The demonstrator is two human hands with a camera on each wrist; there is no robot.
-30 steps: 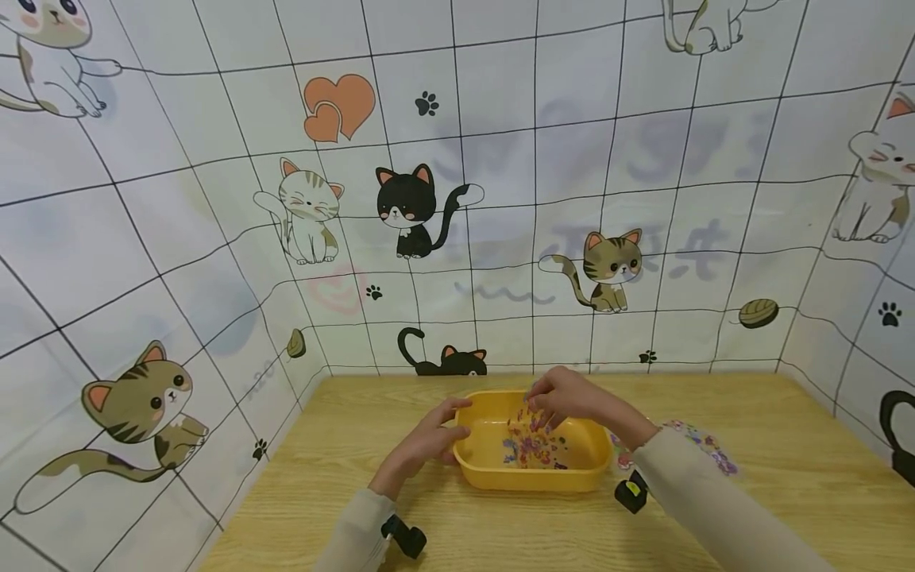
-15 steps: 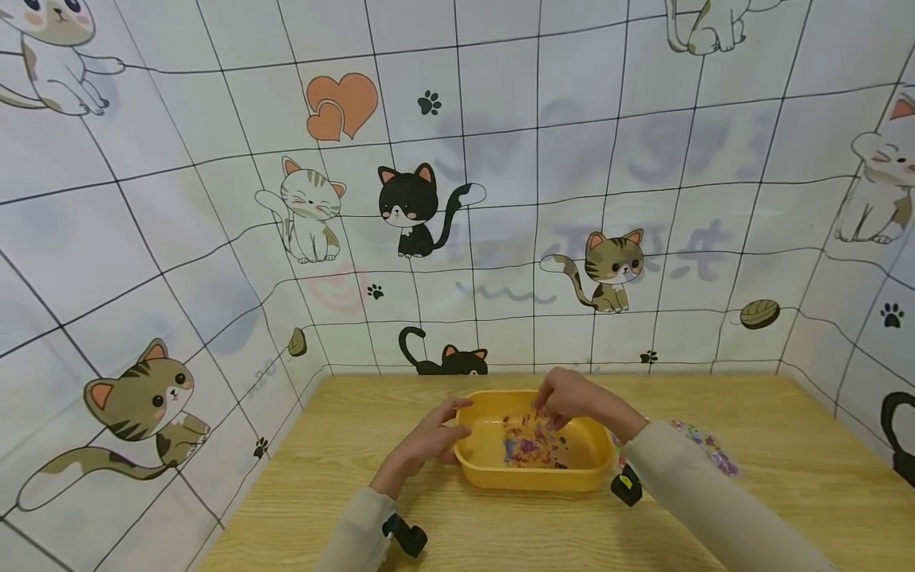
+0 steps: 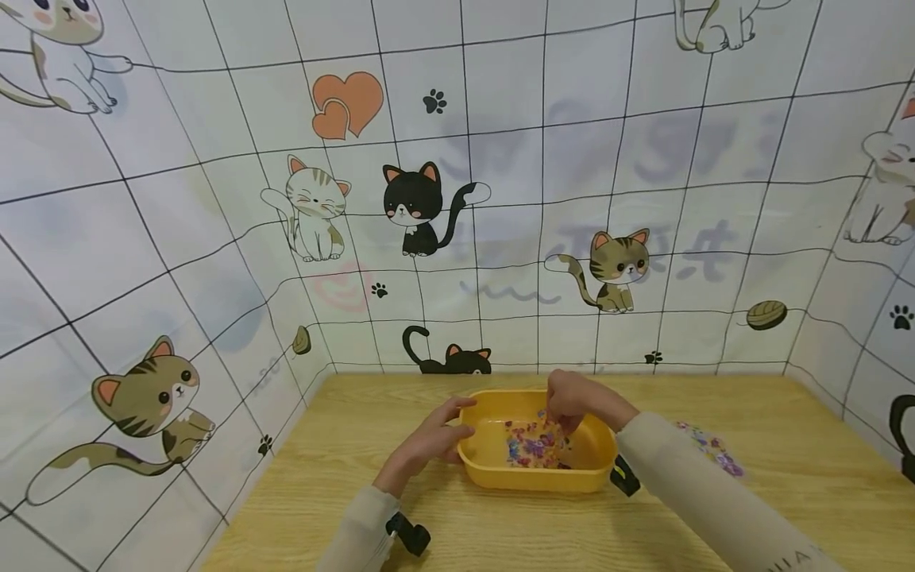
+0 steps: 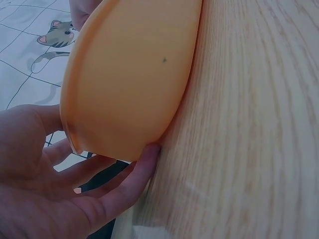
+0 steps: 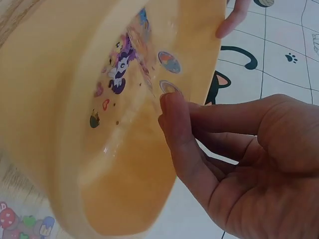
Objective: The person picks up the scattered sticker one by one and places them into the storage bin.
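Note:
A yellow plastic tub (image 3: pixel 532 480) stands on the wooden table. My left hand (image 3: pixel 431 437) grips its left end, thumb at the rim and fingers against the outer wall; the left wrist view shows the fingers (image 4: pixel 142 172) along the tub's wall. Over the tub's right part, my right hand (image 3: pixel 577 399) pinches the edge of a clear sticker sheet (image 5: pixel 170 62) between thumb and fingertips. Colourful cartoon stickers (image 5: pixel 119 69) show through and beneath it on the tub's floor. In the head view the sheet blends with the printed patches (image 3: pixel 534 446) inside the tub.
Another colourful sticker sheet (image 3: pixel 715 451) lies on the table (image 3: pixel 786 508) to the right, partly behind the right sleeve (image 3: pixel 686 469). A wall covering with cat drawings (image 3: pixel 500 238) rises at the table's back edge.
My right hand has moved slightly right and lower over the tub, and the sheet's upper part has come down with it. My left hand keeps its grip. The head view has shifted a little.

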